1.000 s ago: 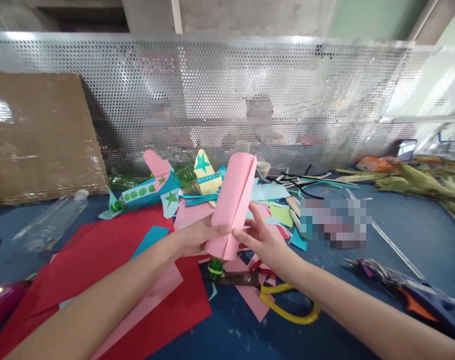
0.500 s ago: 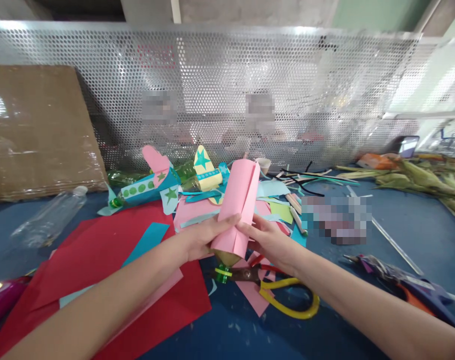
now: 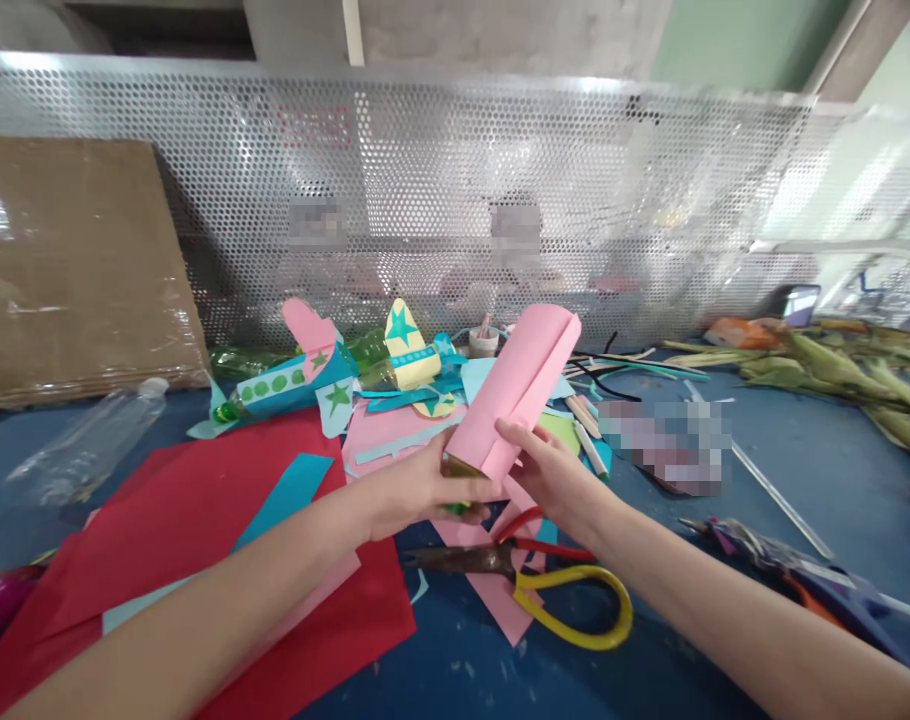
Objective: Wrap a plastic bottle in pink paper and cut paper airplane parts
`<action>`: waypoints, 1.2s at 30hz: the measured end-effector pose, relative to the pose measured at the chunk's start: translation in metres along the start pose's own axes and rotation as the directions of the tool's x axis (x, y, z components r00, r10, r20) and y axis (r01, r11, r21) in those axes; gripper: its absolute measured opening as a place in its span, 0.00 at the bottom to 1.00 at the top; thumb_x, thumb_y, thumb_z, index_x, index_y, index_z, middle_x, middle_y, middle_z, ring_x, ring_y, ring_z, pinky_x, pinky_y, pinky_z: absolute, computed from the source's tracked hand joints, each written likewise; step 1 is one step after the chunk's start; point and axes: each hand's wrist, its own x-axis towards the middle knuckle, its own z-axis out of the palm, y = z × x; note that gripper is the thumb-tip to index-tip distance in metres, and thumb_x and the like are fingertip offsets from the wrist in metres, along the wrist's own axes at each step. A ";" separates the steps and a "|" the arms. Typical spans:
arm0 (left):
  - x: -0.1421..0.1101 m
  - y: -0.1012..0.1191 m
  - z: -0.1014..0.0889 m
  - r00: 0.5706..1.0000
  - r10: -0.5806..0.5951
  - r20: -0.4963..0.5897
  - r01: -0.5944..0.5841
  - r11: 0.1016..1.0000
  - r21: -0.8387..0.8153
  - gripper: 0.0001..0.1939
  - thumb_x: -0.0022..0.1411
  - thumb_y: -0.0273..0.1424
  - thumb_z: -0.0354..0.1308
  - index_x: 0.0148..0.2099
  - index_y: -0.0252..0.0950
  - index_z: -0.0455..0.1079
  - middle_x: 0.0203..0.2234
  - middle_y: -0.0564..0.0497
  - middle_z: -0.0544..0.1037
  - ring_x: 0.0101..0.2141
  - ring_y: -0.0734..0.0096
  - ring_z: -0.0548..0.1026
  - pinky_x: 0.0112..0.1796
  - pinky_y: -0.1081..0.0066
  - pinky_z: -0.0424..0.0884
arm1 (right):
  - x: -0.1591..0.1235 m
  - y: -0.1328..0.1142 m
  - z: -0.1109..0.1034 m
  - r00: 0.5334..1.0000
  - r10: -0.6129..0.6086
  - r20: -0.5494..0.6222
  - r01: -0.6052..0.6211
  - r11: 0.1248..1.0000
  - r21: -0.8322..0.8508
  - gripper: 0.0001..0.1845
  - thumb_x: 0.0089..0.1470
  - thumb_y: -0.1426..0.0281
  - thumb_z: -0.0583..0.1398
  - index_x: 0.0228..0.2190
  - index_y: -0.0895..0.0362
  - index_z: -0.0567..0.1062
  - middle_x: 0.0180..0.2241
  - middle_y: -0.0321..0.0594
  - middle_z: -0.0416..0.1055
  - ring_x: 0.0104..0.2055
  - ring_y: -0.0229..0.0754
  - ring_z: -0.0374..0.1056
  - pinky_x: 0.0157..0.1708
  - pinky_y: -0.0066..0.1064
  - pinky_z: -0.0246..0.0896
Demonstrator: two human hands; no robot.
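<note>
Tilted further right since the earlier frame: pink paper roll, mid-frame, around bottle. Left hand curled round lower end; right hand half-open, thumb on paper. Wrapping seems done; visible face undecorated.

You've got smooth, matt pink paper at centre, a tinted bottle of glossy plastic below! Your eight o'clock: red sheets, matt paper again. Six: scissors, dull dark metal blades, smooth plastic-looking handles. Nine: a clear bottle, shiny plastic. Ten: brown cardboard, catching glossy highlights. Twelve: the perforated screen, gleaming like metal.
</note>
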 end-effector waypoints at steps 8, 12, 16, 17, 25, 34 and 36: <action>0.005 -0.011 0.005 0.997 0.064 0.045 -0.073 0.971 0.229 0.17 0.56 0.41 0.62 0.41 0.36 0.63 0.18 0.61 0.64 0.21 0.76 0.64 0.25 0.71 0.61 | 0.004 -0.008 -0.004 0.998 0.011 -0.064 -0.004 0.994 0.110 0.21 0.39 0.63 0.72 0.35 0.57 0.75 0.34 0.38 0.78 0.37 0.43 0.74 0.39 0.32 0.73; 0.006 -0.010 0.002 0.997 0.052 0.058 -0.065 0.969 0.239 0.17 0.55 0.39 0.61 0.42 0.36 0.63 0.19 0.61 0.64 0.20 0.76 0.63 0.25 0.71 0.61 | 0.006 -0.007 -0.005 0.996 0.014 -0.087 -0.002 0.991 0.136 0.21 0.40 0.64 0.72 0.37 0.57 0.75 0.33 0.37 0.78 0.37 0.43 0.74 0.39 0.33 0.73; 0.004 -0.007 0.002 0.997 0.037 0.061 -0.051 0.966 0.255 0.18 0.55 0.39 0.60 0.44 0.36 0.63 0.18 0.62 0.64 0.19 0.77 0.63 0.24 0.71 0.60 | 0.004 -0.007 -0.004 0.996 0.021 -0.088 -0.007 0.987 0.161 0.22 0.43 0.64 0.71 0.39 0.57 0.75 0.35 0.38 0.78 0.39 0.44 0.73 0.41 0.34 0.73; 0.004 -0.006 0.003 0.998 0.034 0.061 -0.049 0.965 0.259 0.17 0.55 0.39 0.60 0.44 0.36 0.63 0.17 0.62 0.64 0.19 0.77 0.62 0.24 0.71 0.59 | 0.004 -0.008 -0.004 0.996 0.022 -0.090 -0.007 0.986 0.165 0.22 0.43 0.64 0.71 0.40 0.57 0.75 0.35 0.38 0.78 0.39 0.45 0.73 0.41 0.34 0.73; -0.002 0.006 0.002 0.997 0.038 0.072 -0.055 0.967 0.248 0.07 0.51 0.30 0.55 0.32 0.39 0.59 0.16 0.63 0.59 0.17 0.79 0.58 0.22 0.71 0.51 | 0.004 -0.010 -0.002 0.993 0.010 -0.115 0.013 0.980 0.198 0.21 0.42 0.64 0.71 0.39 0.56 0.76 0.35 0.38 0.77 0.39 0.45 0.73 0.40 0.34 0.73; -0.003 0.009 0.000 0.992 -0.035 0.120 0.012 0.983 0.186 0.07 0.48 0.29 0.53 0.24 0.39 0.56 0.16 0.60 0.58 0.17 0.80 0.54 0.21 0.70 0.46 | -0.001 -0.016 0.002 0.994 -0.013 -0.108 0.040 0.967 0.253 0.20 0.39 0.66 0.73 0.36 0.58 0.76 0.34 0.37 0.78 0.38 0.44 0.74 0.39 0.32 0.73; -0.003 0.009 0.001 0.990 -0.056 0.131 0.035 0.987 0.158 0.06 0.49 0.29 0.53 0.25 0.39 0.57 0.16 0.61 0.57 0.17 0.80 0.53 0.21 0.69 0.45 | -0.001 -0.015 0.002 0.993 -0.018 -0.118 0.048 0.966 0.256 0.19 0.40 0.66 0.72 0.36 0.57 0.76 0.33 0.37 0.78 0.38 0.44 0.74 0.40 0.32 0.73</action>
